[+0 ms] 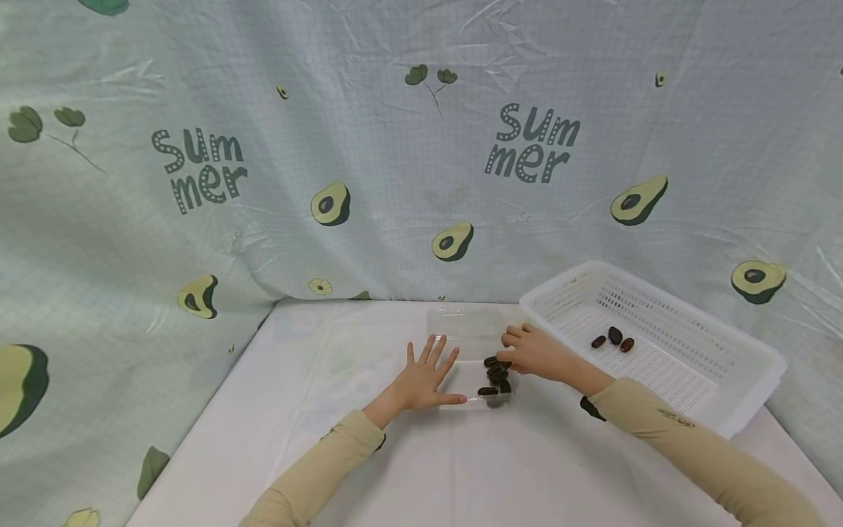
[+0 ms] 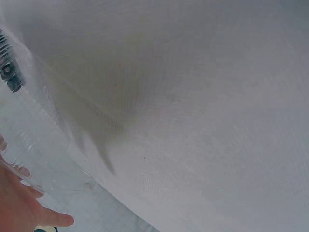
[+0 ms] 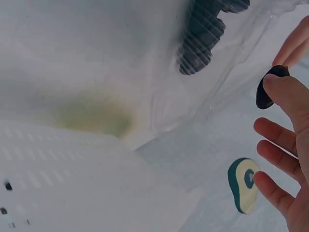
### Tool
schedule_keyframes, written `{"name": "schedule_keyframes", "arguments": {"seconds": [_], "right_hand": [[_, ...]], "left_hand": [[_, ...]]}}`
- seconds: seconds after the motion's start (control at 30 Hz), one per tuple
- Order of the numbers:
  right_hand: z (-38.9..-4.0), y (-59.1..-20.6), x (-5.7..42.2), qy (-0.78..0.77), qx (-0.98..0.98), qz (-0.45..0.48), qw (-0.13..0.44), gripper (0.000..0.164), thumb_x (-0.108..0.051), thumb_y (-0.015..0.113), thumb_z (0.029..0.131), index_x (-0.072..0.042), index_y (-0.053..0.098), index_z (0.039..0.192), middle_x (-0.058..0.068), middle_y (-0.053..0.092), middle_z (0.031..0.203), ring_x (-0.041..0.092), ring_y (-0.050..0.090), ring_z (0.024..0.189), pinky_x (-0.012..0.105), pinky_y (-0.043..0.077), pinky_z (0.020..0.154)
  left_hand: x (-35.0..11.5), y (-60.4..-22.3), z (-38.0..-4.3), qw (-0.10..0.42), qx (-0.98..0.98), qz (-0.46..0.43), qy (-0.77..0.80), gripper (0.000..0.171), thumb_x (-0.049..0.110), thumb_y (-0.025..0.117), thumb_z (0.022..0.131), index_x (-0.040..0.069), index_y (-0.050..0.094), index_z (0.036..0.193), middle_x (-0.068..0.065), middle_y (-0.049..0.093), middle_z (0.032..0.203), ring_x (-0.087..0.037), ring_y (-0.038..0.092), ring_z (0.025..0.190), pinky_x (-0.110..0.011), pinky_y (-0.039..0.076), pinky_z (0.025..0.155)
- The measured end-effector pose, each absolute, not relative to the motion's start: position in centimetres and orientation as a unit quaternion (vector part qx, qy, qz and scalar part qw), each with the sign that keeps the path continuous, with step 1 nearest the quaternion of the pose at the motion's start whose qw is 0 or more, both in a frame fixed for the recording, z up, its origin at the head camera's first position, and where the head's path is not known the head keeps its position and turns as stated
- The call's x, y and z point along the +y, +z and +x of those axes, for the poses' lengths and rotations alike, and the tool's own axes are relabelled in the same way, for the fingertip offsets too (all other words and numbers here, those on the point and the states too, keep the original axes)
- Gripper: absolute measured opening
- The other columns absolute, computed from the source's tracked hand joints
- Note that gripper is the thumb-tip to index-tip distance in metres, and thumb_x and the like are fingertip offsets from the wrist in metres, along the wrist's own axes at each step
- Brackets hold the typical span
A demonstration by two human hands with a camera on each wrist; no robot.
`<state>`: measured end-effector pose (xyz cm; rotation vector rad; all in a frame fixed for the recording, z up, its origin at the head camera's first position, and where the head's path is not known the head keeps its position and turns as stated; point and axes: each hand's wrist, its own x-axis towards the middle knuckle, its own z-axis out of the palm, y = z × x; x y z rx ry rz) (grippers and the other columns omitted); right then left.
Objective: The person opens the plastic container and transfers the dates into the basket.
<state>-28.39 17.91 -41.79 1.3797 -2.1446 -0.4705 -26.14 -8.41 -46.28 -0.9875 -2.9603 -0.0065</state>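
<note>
A dark brown date (image 3: 273,87) is pinched between the thumb and index finger of my right hand (image 1: 540,356), with the other fingers spread apart. That hand hovers at the right side of a clear plastic box (image 1: 461,377). Several dates (image 1: 494,375) lie along the right part of the box, and its clear lid (image 1: 464,323) is folded back behind it. My left hand (image 1: 421,382), fingers splayed, rests at the box's left front edge. In the left wrist view, part of the left hand (image 2: 19,203) shows beside the clear plastic.
A white perforated plastic basket (image 1: 665,320) stands on the right, with 3 dates (image 1: 615,336) on its floor. Under everything is a white-covered table (image 1: 316,424). A pale curtain (image 1: 395,161) printed with avocados hangs behind and at the sides.
</note>
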Motion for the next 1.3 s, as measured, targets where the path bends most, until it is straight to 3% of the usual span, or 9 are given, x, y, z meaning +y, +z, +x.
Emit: {"name": "schedule_keyframes", "arguments": {"seconds": [0.2, 0.5, 0.93, 1.03, 1.1, 1.17, 1.23, 1.3], "right_hand": [[-28.2, -40.1, 20.1, -0.149, -0.791, 0.506, 0.309, 0.025, -0.029, 0.077, 0.068, -0.025, 0.057, 0.083, -0.004, 0.055, 0.084, 0.012, 0.044, 0.075, 0.025, 0.033, 0.061], [-28.0, -37.7, 24.0, -0.148, -0.813, 0.465, 0.319, 0.03, -0.025, 0.079, 0.065, -0.022, 0.058, 0.086, 0.0, 0.055, 0.088, 0.017, 0.049, 0.082, 0.03, 0.04, 0.064], [-29.8, -37.4, 29.5, -0.09, -0.811, 0.453, 0.36, 0.042, -0.013, 0.082, 0.055, -0.016, 0.056, 0.087, 0.005, 0.054, 0.084, 0.022, 0.049, 0.078, 0.033, 0.038, 0.055], [-30.3, -37.6, 30.8, -0.09, -0.815, 0.443, 0.361, 0.016, -0.027, 0.065, 0.083, -0.015, 0.054, 0.087, 0.005, 0.054, 0.082, 0.022, 0.048, 0.076, 0.033, 0.036, 0.054], [-30.6, -37.8, 31.5, -0.089, -0.819, 0.435, 0.363, 0.03, -0.039, 0.038, 0.095, -0.015, 0.054, 0.086, 0.006, 0.053, 0.081, 0.023, 0.048, 0.075, 0.033, 0.035, 0.053], [-30.8, -38.1, 32.2, -0.091, -0.824, 0.425, 0.365, 0.052, -0.044, 0.011, 0.093, -0.015, 0.054, 0.085, 0.006, 0.053, 0.079, 0.023, 0.047, 0.073, 0.032, 0.034, 0.052], [-30.9, -38.2, 32.7, -0.096, -0.83, 0.413, 0.362, 0.039, -0.041, 0.029, 0.095, -0.014, 0.054, 0.085, 0.006, 0.053, 0.079, 0.024, 0.048, 0.073, 0.033, 0.033, 0.052], [-30.9, -38.3, 33.1, -0.099, -0.839, 0.4, 0.356, 0.02, -0.033, 0.056, 0.088, -0.013, 0.056, 0.086, 0.007, 0.054, 0.079, 0.024, 0.049, 0.074, 0.033, 0.035, 0.052]], "left_hand": [[-8.4, -46.4, -26.2, 0.016, -0.948, -0.319, 0.004, 0.092, 0.074, 0.032, 0.08, 0.013, 0.013, 0.146, -0.02, 0.007, 0.151, -0.039, 0.006, 0.138, -0.069, 0.014, 0.098], [-8.3, -46.3, -26.1, 0.013, -0.948, -0.317, 0.008, 0.09, 0.07, 0.036, 0.081, 0.013, 0.013, 0.146, -0.02, 0.007, 0.151, -0.04, 0.006, 0.138, -0.068, 0.015, 0.098], [-8.2, -46.2, -25.9, 0.003, -0.951, -0.31, 0.003, 0.089, 0.067, 0.042, 0.082, 0.013, 0.013, 0.146, -0.019, 0.004, 0.151, -0.04, 0.005, 0.138, -0.068, 0.013, 0.098], [-8.2, -46.2, -25.9, 0.004, -0.951, -0.311, 0.003, 0.089, 0.068, 0.04, 0.082, 0.013, 0.012, 0.146, -0.018, 0.003, 0.151, -0.04, 0.005, 0.138, -0.068, 0.013, 0.098], [-8.3, -46.2, -25.8, 0.006, -0.95, -0.312, 0.002, 0.089, 0.068, 0.04, 0.082, 0.013, 0.012, 0.146, -0.019, 0.004, 0.151, -0.04, 0.005, 0.138, -0.068, 0.013, 0.098], [-8.3, -46.2, -25.8, 0.006, -0.95, -0.313, 0.003, 0.089, 0.068, 0.039, 0.082, 0.013, 0.012, 0.146, -0.02, 0.005, 0.151, -0.04, 0.005, 0.138, -0.069, 0.014, 0.098], [-8.3, -46.1, -25.8, 0.005, -0.95, -0.314, 0.001, 0.089, 0.068, 0.038, 0.082, 0.013, 0.012, 0.146, -0.02, 0.006, 0.151, -0.04, 0.005, 0.138, -0.069, 0.013, 0.098], [-8.3, -46.1, -25.9, 0.005, -0.949, -0.314, 0.002, 0.089, 0.07, 0.036, 0.081, 0.014, 0.012, 0.146, -0.02, 0.006, 0.151, -0.04, 0.005, 0.138, -0.068, 0.013, 0.098]]}}
